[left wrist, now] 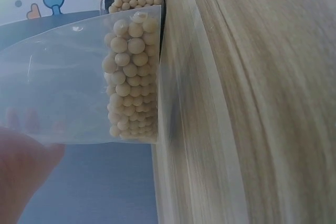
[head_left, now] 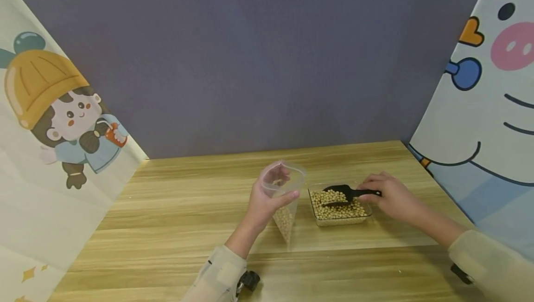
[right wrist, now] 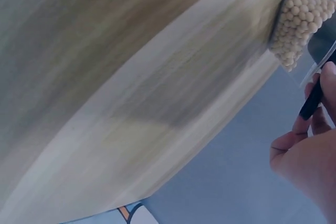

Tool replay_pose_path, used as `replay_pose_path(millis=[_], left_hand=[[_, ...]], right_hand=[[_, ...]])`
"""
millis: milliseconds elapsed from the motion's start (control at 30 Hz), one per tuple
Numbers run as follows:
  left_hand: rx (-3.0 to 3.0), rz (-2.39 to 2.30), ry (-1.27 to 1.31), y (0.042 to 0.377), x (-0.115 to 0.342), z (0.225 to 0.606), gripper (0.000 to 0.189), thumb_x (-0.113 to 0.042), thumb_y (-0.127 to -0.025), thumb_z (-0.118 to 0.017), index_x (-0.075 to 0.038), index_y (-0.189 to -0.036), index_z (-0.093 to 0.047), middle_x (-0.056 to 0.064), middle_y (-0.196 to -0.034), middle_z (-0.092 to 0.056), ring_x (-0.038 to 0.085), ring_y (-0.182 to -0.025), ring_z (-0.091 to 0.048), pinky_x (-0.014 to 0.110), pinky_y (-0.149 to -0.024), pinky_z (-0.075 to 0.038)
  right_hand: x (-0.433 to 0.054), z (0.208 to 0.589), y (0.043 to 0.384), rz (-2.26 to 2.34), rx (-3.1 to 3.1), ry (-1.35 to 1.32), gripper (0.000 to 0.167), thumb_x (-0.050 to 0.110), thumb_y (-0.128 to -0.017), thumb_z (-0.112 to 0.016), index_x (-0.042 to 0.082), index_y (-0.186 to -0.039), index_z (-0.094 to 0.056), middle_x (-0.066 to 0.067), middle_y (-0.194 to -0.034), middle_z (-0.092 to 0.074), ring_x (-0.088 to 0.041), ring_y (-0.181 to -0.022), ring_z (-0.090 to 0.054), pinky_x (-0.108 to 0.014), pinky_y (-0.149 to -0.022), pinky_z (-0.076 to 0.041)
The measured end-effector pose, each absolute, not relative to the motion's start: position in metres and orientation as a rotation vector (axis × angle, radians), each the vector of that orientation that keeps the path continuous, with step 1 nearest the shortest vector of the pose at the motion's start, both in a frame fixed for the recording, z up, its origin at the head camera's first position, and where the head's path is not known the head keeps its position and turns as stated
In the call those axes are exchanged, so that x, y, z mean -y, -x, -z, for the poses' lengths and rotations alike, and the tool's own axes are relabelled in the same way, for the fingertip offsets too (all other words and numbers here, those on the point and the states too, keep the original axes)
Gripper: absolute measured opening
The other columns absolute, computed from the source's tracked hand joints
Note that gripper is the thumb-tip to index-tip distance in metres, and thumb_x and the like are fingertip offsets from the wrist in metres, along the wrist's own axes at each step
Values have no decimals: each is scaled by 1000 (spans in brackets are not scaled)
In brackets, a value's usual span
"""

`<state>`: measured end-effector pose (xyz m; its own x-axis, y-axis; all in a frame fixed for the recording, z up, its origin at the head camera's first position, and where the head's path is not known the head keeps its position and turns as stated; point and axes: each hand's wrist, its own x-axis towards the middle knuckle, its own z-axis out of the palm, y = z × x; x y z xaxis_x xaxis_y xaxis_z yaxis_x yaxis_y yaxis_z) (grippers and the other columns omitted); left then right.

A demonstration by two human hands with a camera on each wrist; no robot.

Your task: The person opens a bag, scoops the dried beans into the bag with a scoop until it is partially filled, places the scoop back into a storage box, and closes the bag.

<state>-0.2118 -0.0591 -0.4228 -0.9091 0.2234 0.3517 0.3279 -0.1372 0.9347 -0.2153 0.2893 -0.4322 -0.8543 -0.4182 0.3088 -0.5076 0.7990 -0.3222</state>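
Observation:
In the head view my left hand [head_left: 267, 200] grips a clear plastic bag [head_left: 290, 209] near its top, thumb in front, with the mouth spread wide. Soybeans [left wrist: 131, 77] fill the bottom of the bag, which hangs upright at the table. Just right of it stands a clear rectangular container [head_left: 340, 221] of soybeans [head_left: 329, 198]. My right hand [head_left: 390, 197] pinches the handle of a black scoop [head_left: 350, 194] from the right. The scoop's bowl lies among the beans, with some beans inside it. In the right wrist view, fingers and thumb close around the handle [right wrist: 313, 100].
The wooden table [head_left: 187, 209] runs back to a grey-blue partition [head_left: 267, 61]. Printed cartoon panels stand at the left [head_left: 41, 163] and the right [head_left: 471, 130]. A dark wrist device [head_left: 250, 280] sits at the left sleeve.

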Motion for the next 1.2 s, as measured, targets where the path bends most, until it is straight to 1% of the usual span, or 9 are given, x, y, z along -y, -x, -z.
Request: replay_pose_path(millis=[100,200,300,400,500,633,933,1067,1200], left_hand=[[2012,2225,647,212,59,423,83,-3,-78,-85,-1,-152,-49,26,-138,-60,27,-122,-60,34,-110,-53],[2004,2228,656,213,59,423,83,-3,-78,-86,1,-152,-48,14,-133,-64,26,-121,-60,34,-110,-53],[2001,2233,655,213,59,423,82,-4,-78,-86,-1,-152,-50,1,-128,-66,25,-120,-60,33,-109,-53],[1998,2232,652,213,59,423,82,-5,-78,-86,-2,-151,-51,-4,-125,-66,25,-120,-61,32,-108,-54],[1994,2224,655,213,59,422,82,-6,-78,-88,-3,-151,-52,-5,-125,-66,26,-120,-60,34,-110,-53],[1988,2223,662,213,59,422,80,-5,-78,-88,-4,-150,-53,-5,-125,-66,26,-120,-60,39,-113,-51],[2011,2224,652,213,59,423,79,-6,-78,-86,-9,-150,-54,-1,-128,-66,25,-121,-60,37,-111,-52],[2011,2229,647,212,59,423,79,-7,-78,-86,-10,-150,-55,-3,-127,-66,25,-121,-60,43,-113,-51],[2002,2235,642,211,59,422,80,-7,-78,-86,-10,-150,-54,-2,-127,-66,26,-121,-60,55,-116,-49]], right_hand=[[-291,433,214,-618,2791,-691,26,20,-93,-80,10,-117,-81,-4,-113,-76,-26,-103,-66,-45,-83,-59],[-293,433,213,-636,2803,-672,27,20,-93,-80,10,-119,-81,-5,-114,-76,-31,-107,-69,-51,-87,-60],[-294,432,213,-650,2811,-657,28,20,-93,-80,10,-120,-81,-7,-115,-76,-34,-109,-69,-54,-89,-60],[-296,431,212,-644,2819,-646,29,20,-93,-80,9,-120,-80,-8,-116,-76,-34,-109,-68,-57,-91,-60],[-297,430,212,-629,2814,-650,29,20,-93,-80,8,-119,-81,-8,-115,-76,-34,-108,-68,-58,-93,-59],[-297,430,211,-593,2800,-655,27,20,-91,-82,8,-116,-82,-9,-113,-76,-33,-105,-67,-57,-90,-59],[-299,430,210,-575,2787,-656,24,20,-90,-83,11,-112,-83,-5,-111,-76,-30,-103,-67,-48,-83,-58],[-300,430,210,-587,2802,-648,25,20,-91,-82,11,-114,-82,-4,-111,-76,-26,-101,-65,-42,-79,-57],[-302,429,210,-595,2819,-633,26,20,-92,-81,11,-117,-82,-4,-111,-76,-22,-100,-63,-35,-74,-54]])
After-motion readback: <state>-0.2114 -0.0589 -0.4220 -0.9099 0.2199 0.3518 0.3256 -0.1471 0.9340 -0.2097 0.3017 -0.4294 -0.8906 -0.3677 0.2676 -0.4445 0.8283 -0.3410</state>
